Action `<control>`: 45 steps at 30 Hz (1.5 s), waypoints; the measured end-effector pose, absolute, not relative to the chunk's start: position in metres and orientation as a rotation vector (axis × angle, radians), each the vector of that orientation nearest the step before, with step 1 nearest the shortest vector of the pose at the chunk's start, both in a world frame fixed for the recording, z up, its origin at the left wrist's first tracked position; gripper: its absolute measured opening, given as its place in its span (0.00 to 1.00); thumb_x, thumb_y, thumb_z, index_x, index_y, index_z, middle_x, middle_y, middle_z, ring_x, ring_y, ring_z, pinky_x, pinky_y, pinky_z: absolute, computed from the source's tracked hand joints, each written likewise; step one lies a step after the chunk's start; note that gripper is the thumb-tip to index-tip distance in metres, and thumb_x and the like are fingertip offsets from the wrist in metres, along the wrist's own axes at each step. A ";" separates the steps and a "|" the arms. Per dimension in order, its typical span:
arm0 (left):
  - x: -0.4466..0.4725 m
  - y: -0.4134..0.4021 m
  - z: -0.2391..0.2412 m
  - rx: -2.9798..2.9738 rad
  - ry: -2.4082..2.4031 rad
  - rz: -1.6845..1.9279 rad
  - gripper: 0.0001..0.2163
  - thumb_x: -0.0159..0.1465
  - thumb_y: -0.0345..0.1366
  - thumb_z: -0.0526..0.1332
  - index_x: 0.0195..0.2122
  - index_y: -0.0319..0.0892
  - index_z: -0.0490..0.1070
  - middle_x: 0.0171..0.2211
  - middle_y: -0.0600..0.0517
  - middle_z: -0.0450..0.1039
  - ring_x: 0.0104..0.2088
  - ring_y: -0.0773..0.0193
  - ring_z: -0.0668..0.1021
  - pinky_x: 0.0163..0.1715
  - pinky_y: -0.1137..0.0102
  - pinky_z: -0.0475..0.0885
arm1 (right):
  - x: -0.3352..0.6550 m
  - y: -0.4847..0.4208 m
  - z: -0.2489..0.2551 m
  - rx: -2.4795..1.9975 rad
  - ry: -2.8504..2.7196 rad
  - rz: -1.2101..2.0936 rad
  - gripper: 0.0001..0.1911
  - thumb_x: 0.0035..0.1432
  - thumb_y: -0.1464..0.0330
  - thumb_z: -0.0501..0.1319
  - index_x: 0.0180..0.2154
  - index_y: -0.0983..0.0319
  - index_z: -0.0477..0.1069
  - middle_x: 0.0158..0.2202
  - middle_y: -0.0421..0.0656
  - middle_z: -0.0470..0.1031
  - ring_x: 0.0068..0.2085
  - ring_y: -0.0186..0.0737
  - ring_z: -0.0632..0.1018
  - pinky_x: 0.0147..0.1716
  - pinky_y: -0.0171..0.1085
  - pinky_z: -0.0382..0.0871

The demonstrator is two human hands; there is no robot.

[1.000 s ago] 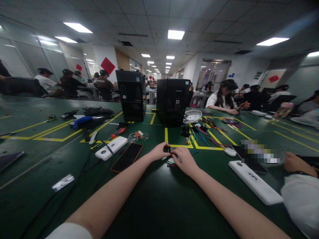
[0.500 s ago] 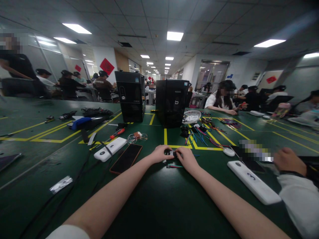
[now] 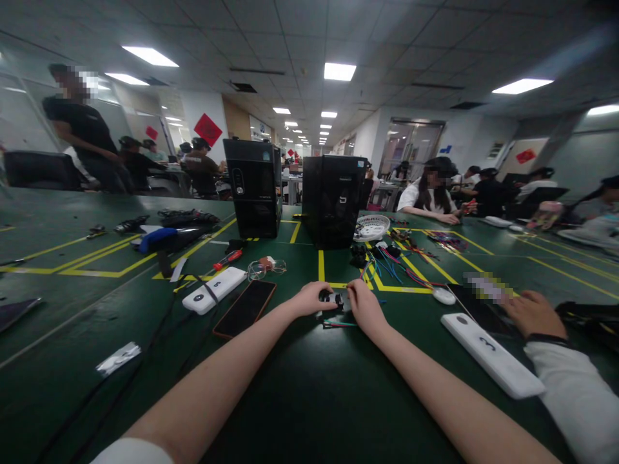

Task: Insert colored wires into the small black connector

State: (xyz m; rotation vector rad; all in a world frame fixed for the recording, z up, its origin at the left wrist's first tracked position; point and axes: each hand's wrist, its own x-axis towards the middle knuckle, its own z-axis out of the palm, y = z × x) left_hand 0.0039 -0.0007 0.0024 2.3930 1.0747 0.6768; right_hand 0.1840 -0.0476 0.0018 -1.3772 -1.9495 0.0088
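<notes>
Your left hand (image 3: 313, 299) has its thumb and fingers clamped on a small part (image 3: 333, 298), which sits between your two hands just above the table (image 3: 309, 399). The part looks compact and blocky, dark with a pale grey patch; its finer detail is too small to tell. Your right hand (image 3: 363, 308) is just beside it, fingertips bent toward it, but you cannot tell whether they pinch anything.

There is one such part in your grip. Just nearer to you than the grip lies one small bunch of thin wires (image 3: 338, 324), red and green among them. Left of the grip you have one phone (image 3: 245, 308), one white power bank (image 3: 214, 290), one pair of glasses (image 3: 267, 267) and one red tool (image 3: 227, 260). Beyond the grip stand two black computer towers (image 3: 333, 203); beside the right one is one white basket (image 3: 371, 227). Right of the grip lies a second white power bank (image 3: 492, 354), near another person's hand (image 3: 536, 316).
</notes>
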 end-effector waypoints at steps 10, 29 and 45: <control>0.003 0.004 -0.005 2.372 1.109 0.822 0.14 0.54 0.41 0.61 0.40 0.40 0.71 0.38 0.48 0.71 0.40 0.58 0.73 0.41 0.67 0.67 | 0.170 -0.079 0.029 -1.107 -2.576 -0.086 0.07 0.58 0.72 0.51 0.36 0.62 0.67 0.34 0.44 0.69 0.35 0.37 0.70 0.35 0.35 0.62; 0.004 0.001 -0.004 2.404 1.115 0.800 0.15 0.55 0.43 0.60 0.41 0.41 0.70 0.40 0.48 0.72 0.41 0.57 0.72 0.43 0.66 0.66 | 0.167 -0.088 0.030 -1.461 -2.634 -0.010 0.07 0.44 0.78 0.56 0.28 0.63 0.69 0.32 0.48 0.72 0.33 0.41 0.73 0.33 0.36 0.63; 0.002 0.006 -0.007 2.421 1.065 0.787 0.16 0.54 0.42 0.62 0.42 0.40 0.70 0.41 0.47 0.72 0.42 0.57 0.73 0.43 0.65 0.66 | 0.172 -0.086 0.037 -1.532 -2.555 0.011 0.10 0.58 0.73 0.47 0.42 0.65 0.62 0.33 0.49 0.73 0.32 0.41 0.74 0.29 0.35 0.60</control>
